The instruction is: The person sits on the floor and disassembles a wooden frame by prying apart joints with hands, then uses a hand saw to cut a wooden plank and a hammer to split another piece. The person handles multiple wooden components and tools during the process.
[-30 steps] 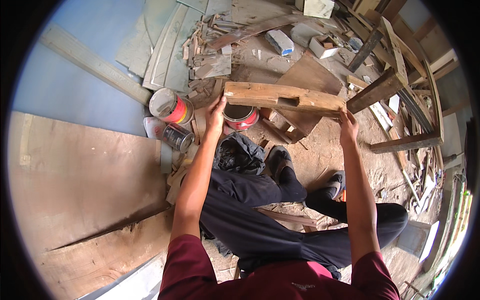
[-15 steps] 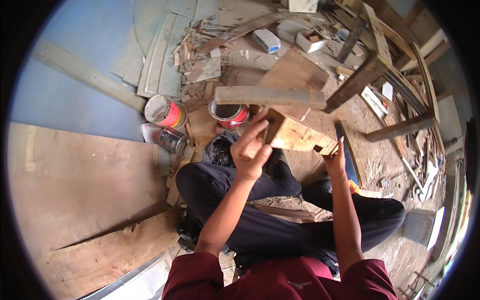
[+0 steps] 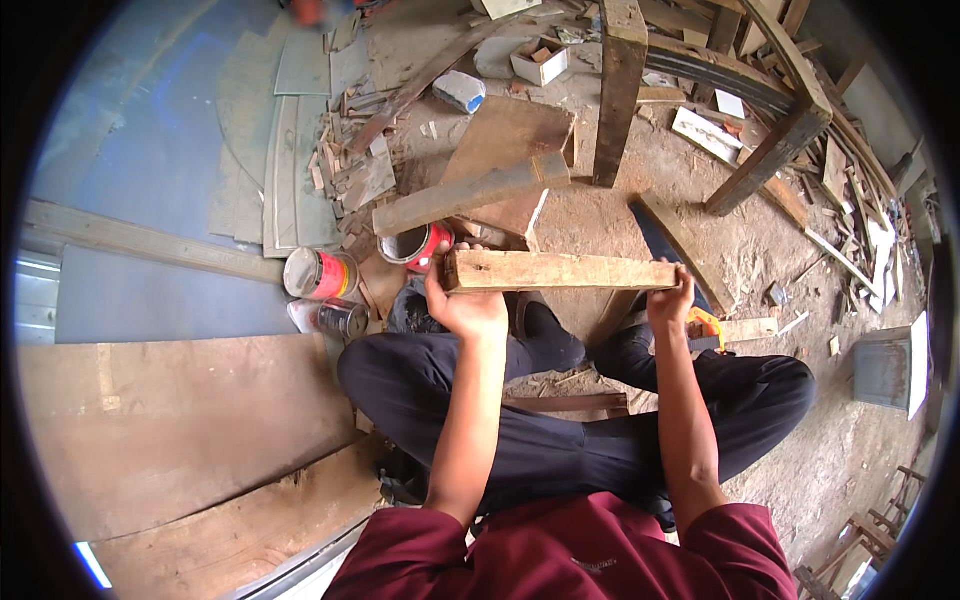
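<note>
A short, thick piece of rough timber [image 3: 560, 271] is held level across the front of me, above my crossed legs. My left hand [image 3: 466, 303] is closed around its left end, with the palm underneath and fingertips behind. At the other end, my right hand [image 3: 670, 298] grips the timber between thumb and fingers. Beyond my right hand, a handsaw with an orange handle [image 3: 708, 326] lies on the ground, its blade partly hidden by a plank [image 3: 688, 255].
Past my left hand stand a red paint can [image 3: 428, 246], a second can [image 3: 318, 273] and a small dark tin [image 3: 343, 320]. A loose board [image 3: 470, 192] lies ahead. To the right stands a wooden frame [image 3: 765, 160] amid scraps. Large panels [image 3: 190, 410] lie left.
The timber has turned from slanting, end toward my left, to lying level across me. My left hand, earlier with fingers spread by its end, has closed on it. My view has shifted right.
</note>
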Demonstrator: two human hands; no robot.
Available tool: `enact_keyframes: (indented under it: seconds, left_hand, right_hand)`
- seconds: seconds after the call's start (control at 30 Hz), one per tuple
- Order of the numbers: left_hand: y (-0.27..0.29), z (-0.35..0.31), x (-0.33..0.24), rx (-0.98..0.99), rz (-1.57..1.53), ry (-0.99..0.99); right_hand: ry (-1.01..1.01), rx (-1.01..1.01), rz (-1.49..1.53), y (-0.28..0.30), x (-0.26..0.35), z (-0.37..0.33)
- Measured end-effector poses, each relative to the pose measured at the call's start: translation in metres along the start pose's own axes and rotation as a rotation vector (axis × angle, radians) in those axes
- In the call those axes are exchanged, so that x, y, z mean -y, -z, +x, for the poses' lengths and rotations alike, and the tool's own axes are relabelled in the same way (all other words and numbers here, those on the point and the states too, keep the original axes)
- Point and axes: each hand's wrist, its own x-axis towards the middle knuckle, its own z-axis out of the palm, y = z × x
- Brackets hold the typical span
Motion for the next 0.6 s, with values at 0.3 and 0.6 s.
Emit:
enact_keyframes:
  seconds: [0.3, 0.6]
  left_hand:
    - [0.0, 0.007, 0.014, 0.032, 0.042, -0.005]
    - [-0.014, 0.041, -0.009, 0.188, 0.208, -0.026]
  right_hand:
    - [0.016, -0.084, 0.054, -0.019, 0.023, 0.003]
    - [-0.144, -0.003, -0.293, -0.03, 0.004, -0.009]
